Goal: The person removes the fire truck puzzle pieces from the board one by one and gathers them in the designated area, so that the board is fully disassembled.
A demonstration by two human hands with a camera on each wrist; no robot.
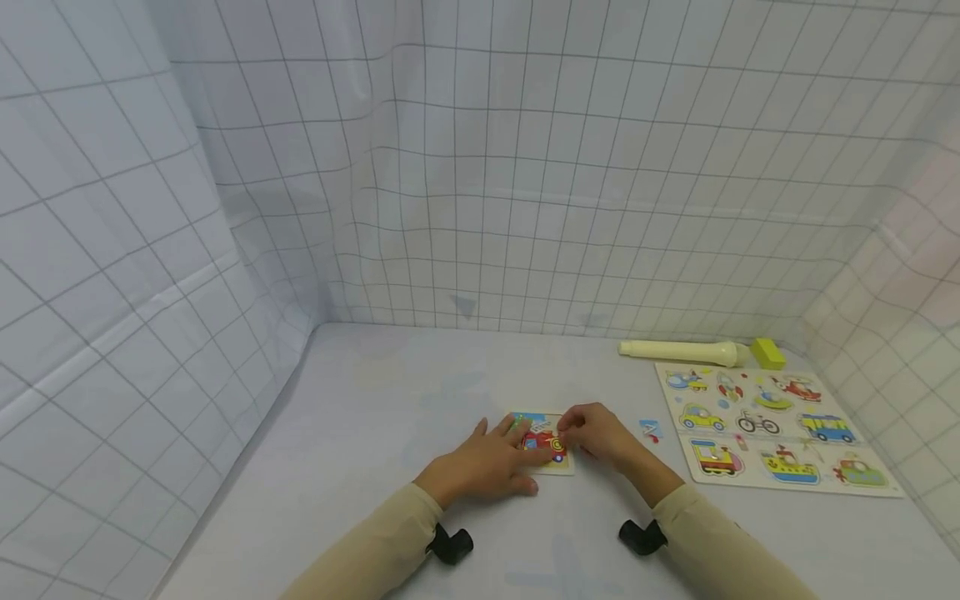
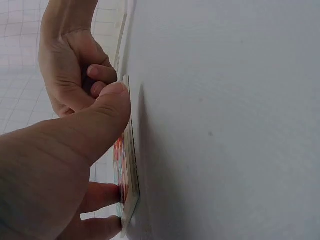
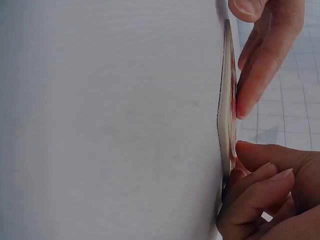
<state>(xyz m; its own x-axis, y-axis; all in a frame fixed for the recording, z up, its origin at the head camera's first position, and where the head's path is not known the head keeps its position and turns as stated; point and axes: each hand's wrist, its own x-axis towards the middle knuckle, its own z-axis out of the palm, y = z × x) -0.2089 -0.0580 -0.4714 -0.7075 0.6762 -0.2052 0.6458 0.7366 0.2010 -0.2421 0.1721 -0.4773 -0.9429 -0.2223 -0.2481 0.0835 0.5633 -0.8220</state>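
Observation:
A small jigsaw puzzle (image 1: 550,467) with a red vehicle on blue and yellow lies flat on the table, partly covered by both hands. My left hand (image 1: 487,462) rests on its left side with fingers spread and straight, the thumb off its near edge. At the puzzle's right edge my right hand (image 1: 596,433) pinches a thin puzzle piece (image 3: 233,155) between thumb and curled index finger. Most of that piece is hidden by the fingers. A loose blue piece (image 1: 650,429) with a letter and a red mark lies just right of the right hand.
A large peg puzzle board (image 1: 738,454) with vehicle pictures lies at the right. Behind it are a pale yellow, microphone-shaped stick (image 1: 678,352) and a yellow block (image 1: 767,353). White checked curtains (image 1: 525,167) hang around the back and sides of the table (image 1: 360,400).

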